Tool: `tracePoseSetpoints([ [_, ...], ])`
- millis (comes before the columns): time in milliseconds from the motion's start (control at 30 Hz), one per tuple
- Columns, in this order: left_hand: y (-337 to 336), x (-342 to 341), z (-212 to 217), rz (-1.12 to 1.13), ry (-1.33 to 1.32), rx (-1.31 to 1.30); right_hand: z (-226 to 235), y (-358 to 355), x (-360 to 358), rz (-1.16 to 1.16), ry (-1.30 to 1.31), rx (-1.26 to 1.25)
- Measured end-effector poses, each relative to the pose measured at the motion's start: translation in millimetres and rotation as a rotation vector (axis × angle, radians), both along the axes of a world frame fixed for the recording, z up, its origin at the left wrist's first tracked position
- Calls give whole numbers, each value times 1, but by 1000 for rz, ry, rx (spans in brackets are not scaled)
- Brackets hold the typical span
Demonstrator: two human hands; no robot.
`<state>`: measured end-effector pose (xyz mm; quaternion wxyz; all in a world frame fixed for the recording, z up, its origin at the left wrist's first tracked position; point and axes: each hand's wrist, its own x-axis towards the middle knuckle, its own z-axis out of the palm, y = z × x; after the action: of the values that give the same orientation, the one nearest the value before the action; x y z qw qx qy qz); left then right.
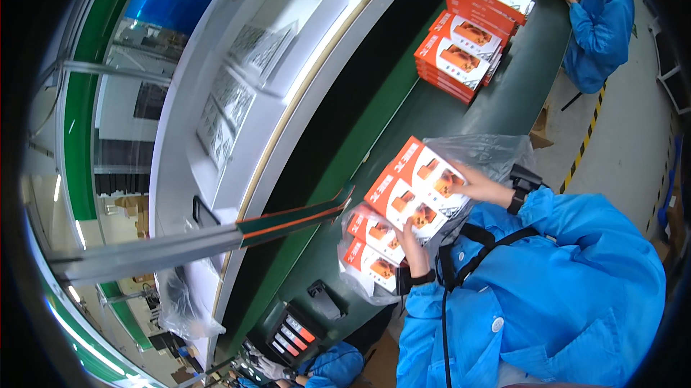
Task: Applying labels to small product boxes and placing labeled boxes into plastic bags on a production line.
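The left hand [412,245] grips the lower edge of a fanned stack of flat orange-and-white cardboard cartons [403,204], fingers closed around it, thumb across the front panel. The right hand [484,188] clasps the upper edge of the same stack with fingers laid flat on the top carton. Holding opposite edges keeps the cartons aligned; they overlap like shingles, each showing an orange band and a product picture on white. The stack sits partly inside a clear, crinkled plastic bag [484,152], which bulges behind and beneath it, above the near edge of the dark green conveyor belt [403,111].

At the belt's near end lies a black handheld device with orange-and-white buttons [294,335].

Farther along the belt, toward its far edge, two piles of identical orange-and-white cartons [461,53] lie flat, stacked squarely, likely for easy pickup. At the far end, another person's blue sleeve [597,24] reaches toward one more carton. A yellow-and-black striped line [586,136] marks the floor beside the belt.
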<state>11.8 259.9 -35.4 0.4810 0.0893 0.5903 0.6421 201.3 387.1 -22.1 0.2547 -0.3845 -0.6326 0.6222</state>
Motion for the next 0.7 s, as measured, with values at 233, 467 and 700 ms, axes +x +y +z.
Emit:
tracePoseSetpoints([
  [233, 84, 55, 55, -57, 95, 127, 67, 76, 64, -136, 401, -223],
  [467, 284, 146, 27, -177, 15, 353, 76, 261, 140, -291, 53, -46],
  [700, 338, 179, -16, -173, -74, 300, 68, 244, 166, -264, -345, 721],
])
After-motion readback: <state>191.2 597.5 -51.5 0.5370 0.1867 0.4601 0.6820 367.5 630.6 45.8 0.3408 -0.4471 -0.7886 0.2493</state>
